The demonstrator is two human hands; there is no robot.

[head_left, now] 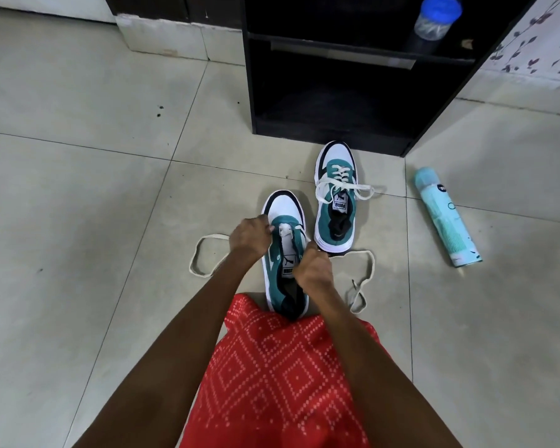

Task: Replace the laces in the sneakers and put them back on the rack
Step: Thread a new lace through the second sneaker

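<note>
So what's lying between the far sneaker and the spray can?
In the head view, bare floor tile; only a bow loop of the far sneaker juts toward the spray can.

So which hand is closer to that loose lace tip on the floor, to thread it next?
Right hand: the lace tip lies on its side of the near sneaker; the left hand is across the shoe.

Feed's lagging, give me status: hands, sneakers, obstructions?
Left hand, right hand gripping lace on near sneaker, partly threaded. Far sneaker laced, on floor before rack. Spray can lying off right, not blocking.
</note>
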